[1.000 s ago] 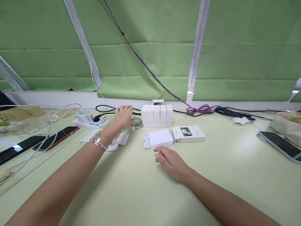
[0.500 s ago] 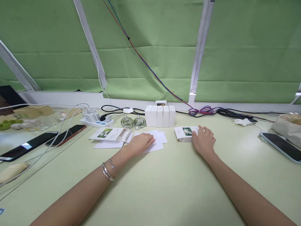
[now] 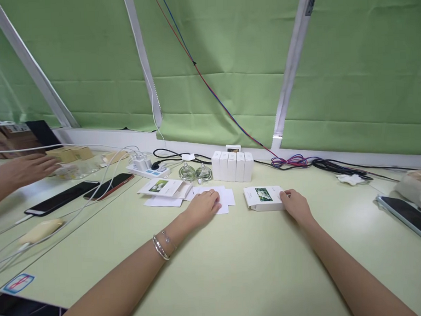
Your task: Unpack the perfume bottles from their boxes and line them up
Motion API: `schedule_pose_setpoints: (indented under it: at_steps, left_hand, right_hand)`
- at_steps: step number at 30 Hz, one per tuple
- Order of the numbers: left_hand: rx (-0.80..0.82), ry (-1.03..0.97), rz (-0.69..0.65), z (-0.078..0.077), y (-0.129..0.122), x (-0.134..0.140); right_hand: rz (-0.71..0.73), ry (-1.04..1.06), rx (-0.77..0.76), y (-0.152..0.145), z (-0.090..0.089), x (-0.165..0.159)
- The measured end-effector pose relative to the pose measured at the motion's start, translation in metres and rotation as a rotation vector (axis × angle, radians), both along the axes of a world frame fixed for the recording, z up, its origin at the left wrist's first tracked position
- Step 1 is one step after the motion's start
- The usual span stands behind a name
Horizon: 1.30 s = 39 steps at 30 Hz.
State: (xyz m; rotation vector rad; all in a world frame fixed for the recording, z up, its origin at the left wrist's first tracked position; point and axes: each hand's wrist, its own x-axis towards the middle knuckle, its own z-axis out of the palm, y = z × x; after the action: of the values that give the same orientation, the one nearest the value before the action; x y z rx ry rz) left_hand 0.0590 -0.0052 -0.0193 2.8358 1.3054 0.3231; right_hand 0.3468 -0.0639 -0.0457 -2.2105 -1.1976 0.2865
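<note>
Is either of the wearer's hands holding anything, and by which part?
The right hand touches the picture box at its right end; whether it grips cannot be told. The left hand rests on white sheets, no grip showing.

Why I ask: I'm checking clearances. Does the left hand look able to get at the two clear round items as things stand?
Probably yes: the left hand is at flat white papers, and nothing tall seems to stand between it and the two clear round items.
</note>
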Motion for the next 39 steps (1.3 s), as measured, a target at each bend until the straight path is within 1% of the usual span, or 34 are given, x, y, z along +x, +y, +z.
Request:
schedule_pose_setpoints:
  at_steps: [5, 8, 11, 13, 15, 17, 19, 21, 23, 25, 27, 28, 30, 31, 33, 35, 37, 39]
  left_hand:
    - [0.0, -0.119, -0.003, 0.006, -0.009, 0.003]
    - [-0.044, -0.203, -0.113, 0.008, -0.023, 0.01]
    - [-0.146, -0.269, -0.221, 0.008, -0.036, 0.021]
    - [-0.167, -0.233, -0.221, 0.004, -0.039, 0.026]
    - [-0.152, -0.144, -0.162, 0.0, -0.037, 0.028]
    - [-0.169, -0.042, -0.087, -0.004, -0.033, 0.028]
    - [-0.211, 0.023, -0.066, -0.006, -0.035, 0.025]
    - [-0.248, 0.055, -0.101, -0.003, -0.046, 0.022]
    - [-0.278, 0.08, -0.14, 0.001, -0.065, 0.016]
    - [-0.319, 0.113, -0.153, 0.005, -0.09, 0.006]
    - [-0.332, 0.131, -0.153, 0.004, -0.116, -0.011]
    - [-0.323, 0.125, -0.154, 0.001, -0.127, -0.023]
    - [-0.246, 0.072, -0.119, -0.008, -0.143, -0.052]
    - [-0.184, 0.019, -0.061, -0.014, -0.148, -0.069]
    - [-0.048, -0.067, 0.094, -0.023, -0.148, -0.102]
    - [0.006, -0.081, 0.225, -0.026, -0.14, -0.131]
    - [0.004, -0.064, 0.308, -0.022, -0.128, -0.15]
    - [-0.021, -0.036, 0.355, -0.01, -0.116, -0.155]
  right_hand:
    - [0.035, -0.007, 0.022, -0.002, 0.002, 0.003]
    - [0.063, -0.021, 0.077, -0.003, 0.007, -0.002]
    - [0.113, -0.039, 0.148, -0.003, 0.014, -0.014]
    - [0.17, -0.055, 0.189, -0.003, 0.014, -0.025]
    - [0.256, -0.076, 0.227, -0.005, 0.011, -0.035]
    - [0.402, -0.114, 0.243, -0.006, 0.005, -0.042]
    - [0.558, -0.183, 0.214, -0.008, 0.0, -0.044]
    - [0.639, -0.258, 0.17, -0.009, -0.003, -0.042]
    - [0.626, -0.302, 0.163, -0.009, -0.004, -0.036]
    - [0.575, -0.309, 0.181, -0.008, -0.003, -0.031]
    - [0.511, -0.297, 0.193, -0.007, -0.001, -0.028]
    - [0.482, -0.287, 0.196, -0.007, -0.001, -0.027]
    - [0.448, -0.27, 0.203, -0.006, -0.002, -0.026]
    - [0.44, -0.262, 0.208, -0.005, -0.002, -0.026]
    - [0.415, -0.241, 0.224, -0.003, -0.004, -0.026]
    - [0.362, -0.214, 0.241, -0.002, -0.005, -0.026]
    - [0.279, -0.126, 0.22, -0.001, -0.005, -0.026]
    - [0.223, -0.015, 0.168, -0.001, -0.004, -0.026]
